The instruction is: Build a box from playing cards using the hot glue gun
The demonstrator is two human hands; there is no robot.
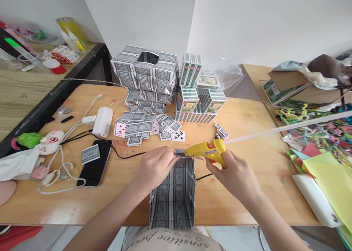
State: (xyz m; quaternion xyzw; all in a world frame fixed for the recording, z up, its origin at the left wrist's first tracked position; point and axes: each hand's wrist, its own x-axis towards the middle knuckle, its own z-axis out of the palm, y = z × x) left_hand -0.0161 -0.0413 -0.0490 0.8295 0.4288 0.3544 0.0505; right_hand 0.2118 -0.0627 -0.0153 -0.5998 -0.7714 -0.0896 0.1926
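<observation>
My right hand (233, 170) is wrapped round a yellow glue gun (210, 151), with a long clear glue stick (288, 126) running out of its back. The gun's nozzle points left at a small playing card piece (180, 153), which my left hand (156, 165) pinches between thumb and fingers. Below both hands, a box-like structure made of playing cards (173, 196) stands at the table's front edge against my body. Its walls show grey patterned card backs. Whether the pinched card is joined to this structure I cannot tell.
Behind stands a larger card structure (145, 75) beside stacked card decks (202, 91). Loose cards (139, 128) lie before them. At left are a phone (96, 165), a white adapter (103, 121) and cables. Coloured paper (324, 181) and pipe cleaners (324, 130) lie at right.
</observation>
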